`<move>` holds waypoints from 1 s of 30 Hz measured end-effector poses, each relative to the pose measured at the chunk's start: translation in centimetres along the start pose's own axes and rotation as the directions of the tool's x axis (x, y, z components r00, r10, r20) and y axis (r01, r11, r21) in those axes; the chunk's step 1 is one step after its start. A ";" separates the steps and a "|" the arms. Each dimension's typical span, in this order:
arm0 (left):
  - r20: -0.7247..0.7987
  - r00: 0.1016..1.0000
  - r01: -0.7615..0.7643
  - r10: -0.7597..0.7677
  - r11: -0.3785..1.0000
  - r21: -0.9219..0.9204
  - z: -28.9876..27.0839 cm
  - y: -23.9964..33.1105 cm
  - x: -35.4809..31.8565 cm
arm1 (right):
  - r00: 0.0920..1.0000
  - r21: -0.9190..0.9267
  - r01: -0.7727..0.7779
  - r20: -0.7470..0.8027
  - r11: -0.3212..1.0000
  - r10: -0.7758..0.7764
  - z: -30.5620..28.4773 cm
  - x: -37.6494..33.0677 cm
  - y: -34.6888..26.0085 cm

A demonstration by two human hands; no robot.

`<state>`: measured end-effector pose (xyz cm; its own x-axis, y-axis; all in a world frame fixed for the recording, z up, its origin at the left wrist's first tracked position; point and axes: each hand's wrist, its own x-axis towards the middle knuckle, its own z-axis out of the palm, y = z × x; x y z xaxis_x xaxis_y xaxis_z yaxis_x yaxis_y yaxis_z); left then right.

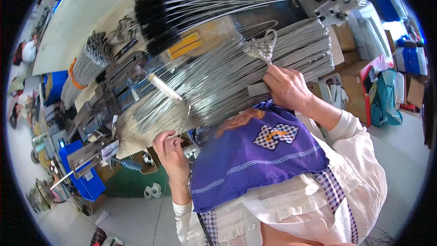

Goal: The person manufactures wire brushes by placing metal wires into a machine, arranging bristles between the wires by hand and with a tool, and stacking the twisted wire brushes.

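A thick layer of thin silver wires (pixel 218 79) lies across the bench in front of me. My right hand (pixel 289 86) is closed at the near right side of this layer. Its fingertips pinch the narrow end of a silver cluster of looped wire ends (pixel 261 46), which fans out over the wires. My left hand (pixel 172 150) is at the near left edge of the bench, fingers curled together. From its fingertips a thin curved wire (pixel 187 117) rises toward the pile. A flat grey metal block (pixel 258 89) lies on the wires beside my right hand.
Black bristle brushes (pixel 152 13) on wire stems lie at the far side. An orange band (pixel 73 73) holds a wire bundle at left. A white tube (pixel 165 87) stands over the pile. Metal clamps (pixel 330 0) are at far right, a blue bin (pixel 84 173) at lower left.
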<state>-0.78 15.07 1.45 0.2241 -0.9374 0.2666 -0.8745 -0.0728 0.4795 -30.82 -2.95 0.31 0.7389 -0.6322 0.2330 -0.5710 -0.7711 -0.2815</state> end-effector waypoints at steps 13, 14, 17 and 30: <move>0.065 0.893 0.306 -0.446 0.495 -0.813 -0.6 1.0 2.4 | 0.940 0.411 -0.302 -0.025 0.860 0.341 -7.7 4.8 3.7; 0.068 0.916 0.285 -0.395 0.522 -0.804 -0.6 1.0 3.0 | 0.935 0.397 -0.311 -0.036 0.864 0.353 -7.9 5.7 4.3; 0.075 0.963 0.234 -0.257 0.673 -0.702 0.4 0.8 4.6 | 0.970 0.400 -0.141 -0.126 0.906 0.207 -7.6 8.7 4.1; 0.065 0.882 0.229 -0.467 0.304 -0.925 -1.6 4.9 4.9 | 0.931 0.883 -0.365 0.347 0.296 0.114 8.8 13.0 -12.0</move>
<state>-3.34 10.65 6.43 0.5783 -0.8146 -0.0436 0.1837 0.0779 0.9799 -11.18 -1.27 -1.43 0.7467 -0.6506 -0.1383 -0.1233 0.0689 -0.9900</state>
